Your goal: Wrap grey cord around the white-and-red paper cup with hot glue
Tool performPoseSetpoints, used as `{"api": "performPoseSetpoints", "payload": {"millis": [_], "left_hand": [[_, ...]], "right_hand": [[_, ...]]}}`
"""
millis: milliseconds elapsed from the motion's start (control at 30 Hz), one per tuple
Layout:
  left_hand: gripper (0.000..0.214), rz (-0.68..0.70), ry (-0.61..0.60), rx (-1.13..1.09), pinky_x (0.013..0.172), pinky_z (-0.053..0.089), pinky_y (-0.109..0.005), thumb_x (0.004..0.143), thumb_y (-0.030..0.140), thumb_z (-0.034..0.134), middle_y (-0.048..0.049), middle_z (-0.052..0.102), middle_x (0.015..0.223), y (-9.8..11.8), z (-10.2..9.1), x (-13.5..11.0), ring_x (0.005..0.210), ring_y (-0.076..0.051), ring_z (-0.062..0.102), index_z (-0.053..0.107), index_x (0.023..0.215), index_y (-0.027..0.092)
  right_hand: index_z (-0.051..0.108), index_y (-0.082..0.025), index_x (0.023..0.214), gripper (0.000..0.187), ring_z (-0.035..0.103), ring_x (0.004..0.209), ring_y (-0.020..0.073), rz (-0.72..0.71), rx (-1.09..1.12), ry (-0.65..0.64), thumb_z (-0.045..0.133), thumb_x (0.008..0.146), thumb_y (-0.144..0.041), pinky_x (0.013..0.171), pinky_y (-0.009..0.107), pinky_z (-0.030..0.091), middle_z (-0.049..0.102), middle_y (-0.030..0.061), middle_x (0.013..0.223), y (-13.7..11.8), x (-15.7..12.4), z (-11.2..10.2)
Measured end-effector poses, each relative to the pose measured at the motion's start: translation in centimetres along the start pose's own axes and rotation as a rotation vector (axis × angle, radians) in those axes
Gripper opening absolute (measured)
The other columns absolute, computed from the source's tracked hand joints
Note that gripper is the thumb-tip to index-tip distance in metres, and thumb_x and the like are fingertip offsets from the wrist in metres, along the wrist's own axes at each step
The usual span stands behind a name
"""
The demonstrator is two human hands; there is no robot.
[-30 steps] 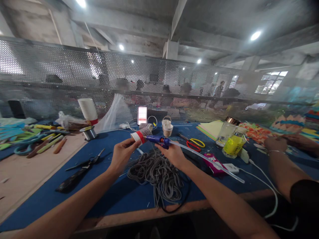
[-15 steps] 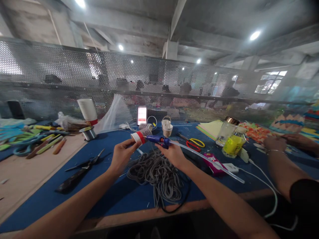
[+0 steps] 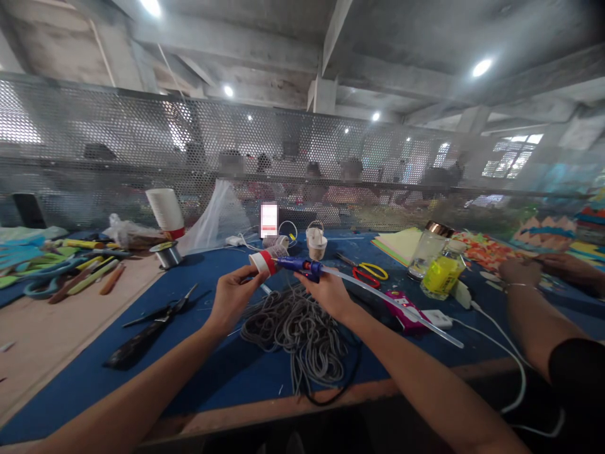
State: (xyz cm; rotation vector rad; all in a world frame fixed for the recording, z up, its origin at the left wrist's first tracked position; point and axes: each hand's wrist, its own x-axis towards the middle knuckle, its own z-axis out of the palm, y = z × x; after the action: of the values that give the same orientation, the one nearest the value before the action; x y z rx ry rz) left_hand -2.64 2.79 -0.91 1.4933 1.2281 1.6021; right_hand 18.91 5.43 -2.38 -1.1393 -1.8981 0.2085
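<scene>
1. Holding a red and white paper cup in the left hand, pinched in thumb and fingers, in the middle, just past the far side of the grey cord pile.
2. Gripping a blue glue gun in the right hand, closed on it, with its nose pointing left at the cup. Cannot tell if touching.
3. Could burn the left hand by slipping, with the nose, maybe hot, so close.
4. Could bend the cup by squeezing too hard, being likely thin.
5. Could drip glue on the cord pile by tipping the nose down toward the near side.
6. Could bump the pink box on the right by swinging the long clear glue stick.
</scene>
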Motion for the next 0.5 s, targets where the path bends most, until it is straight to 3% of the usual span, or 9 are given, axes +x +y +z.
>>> {"api": "performPoseSetpoints", "payload": {"millis": [500], "left_hand": [[0.033,0.033,-0.041,0.062,0.068,0.046,-0.025,0.072,0.039,0.074,-0.0031,0.075,0.088,0.07,0.0,-0.32,0.074,-0.02,0.064,0.077,0.095,0.015]], "right_hand": [[0.07,-0.021,0.087,0.036,0.068,0.068,0.0226,0.017,0.011,0.007,0.058,0.085,-0.054,0.059,0.027,0.049,0.069,0.0043,0.068,0.04,0.1,-0.08]]}}
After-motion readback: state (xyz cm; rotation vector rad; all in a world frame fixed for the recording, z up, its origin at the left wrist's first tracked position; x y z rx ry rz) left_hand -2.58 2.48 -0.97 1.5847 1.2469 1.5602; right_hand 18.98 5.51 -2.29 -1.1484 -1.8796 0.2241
